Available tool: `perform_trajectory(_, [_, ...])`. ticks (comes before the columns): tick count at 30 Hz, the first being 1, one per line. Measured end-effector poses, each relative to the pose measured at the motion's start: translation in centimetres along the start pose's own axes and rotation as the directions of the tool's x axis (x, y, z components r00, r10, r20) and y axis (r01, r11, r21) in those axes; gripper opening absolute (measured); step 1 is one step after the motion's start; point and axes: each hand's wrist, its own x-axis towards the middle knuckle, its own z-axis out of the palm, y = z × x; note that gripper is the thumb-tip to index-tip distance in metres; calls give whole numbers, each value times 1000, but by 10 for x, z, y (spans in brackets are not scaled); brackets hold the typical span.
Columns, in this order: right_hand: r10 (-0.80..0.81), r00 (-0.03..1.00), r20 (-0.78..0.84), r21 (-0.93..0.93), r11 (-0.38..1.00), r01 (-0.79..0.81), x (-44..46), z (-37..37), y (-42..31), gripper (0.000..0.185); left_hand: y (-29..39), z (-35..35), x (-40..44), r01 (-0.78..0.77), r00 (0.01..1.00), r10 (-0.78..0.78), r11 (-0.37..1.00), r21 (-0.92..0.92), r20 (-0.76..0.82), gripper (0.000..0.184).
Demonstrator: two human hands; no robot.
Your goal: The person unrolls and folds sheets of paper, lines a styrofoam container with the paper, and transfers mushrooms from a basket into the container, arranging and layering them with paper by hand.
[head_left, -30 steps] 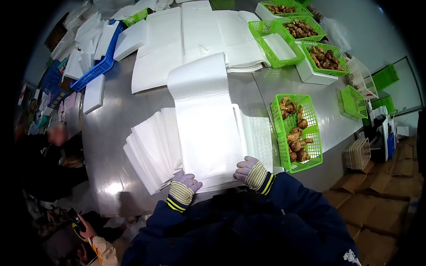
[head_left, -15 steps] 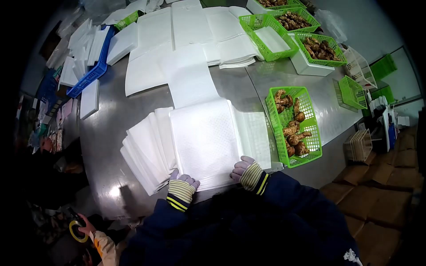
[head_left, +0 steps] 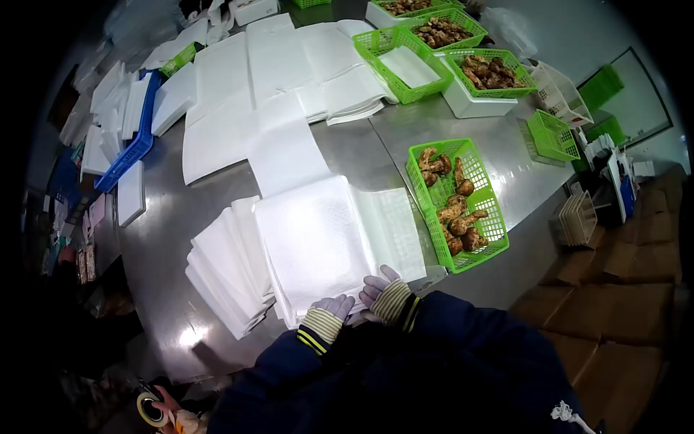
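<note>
A stack of white quilted sheets (head_left: pixel 311 235) lies in front of me on the metal table. My left hand (head_left: pixel 334 307), in a pale lilac glove, rests flat on the stack's near edge with its fingers stretched towards the right. Close beside it, my right hand (head_left: pixel 380 286) is at the near right corner, fingers apart and touching the sheets. To the left, more folded white sheets (head_left: pixel 228 267) are fanned out. Under the stack's right side a thinner, slightly greenish white sheet (head_left: pixel 394 231) sticks out. The undersides of both hands are hidden.
A green basket of mushrooms (head_left: pixel 481 217) stands to the right. Large white sheets (head_left: pixel 217 137) cover the table's far side. Further green baskets (head_left: pixel 448 72) are at the back right. A blue crate (head_left: pixel 134 155) holds white slabs at left. Another person's hand (head_left: pixel 168 406) holds a tape roll (head_left: pixel 142 411).
My left hand has slid right along the stack's near edge, and my right hand has shifted slightly left, so they are now close together. The whole view has tilted a little.
</note>
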Motion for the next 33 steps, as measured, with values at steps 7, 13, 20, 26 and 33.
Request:
perform_trajectory(7, [34,980,-195,242,970,15,6,-23,2,31,17,-14,2,-40,979,66,990,136,-195,46])
perform_trajectory(13, [761,638,119,469,523,-712,-46,-41,81,33,9,-2,0,-84,977,98,993,77,-188,47])
perform_trajectory(20, [907,415,77,126,404,-906,-101,-64,168,55,2,7,-4,-31,994,37,998,62,-106,45])
perform_trajectory(26, [767,620,164,-351,633,-690,-42,-23,214,51,8,-3,-2,-85,969,92,996,38,-228,39])
perform_trajectory(33, [483,694,-534,169,865,-472,-28,-112,163,48,4,-34,-11,10,932,-72,985,-173,-356,26])
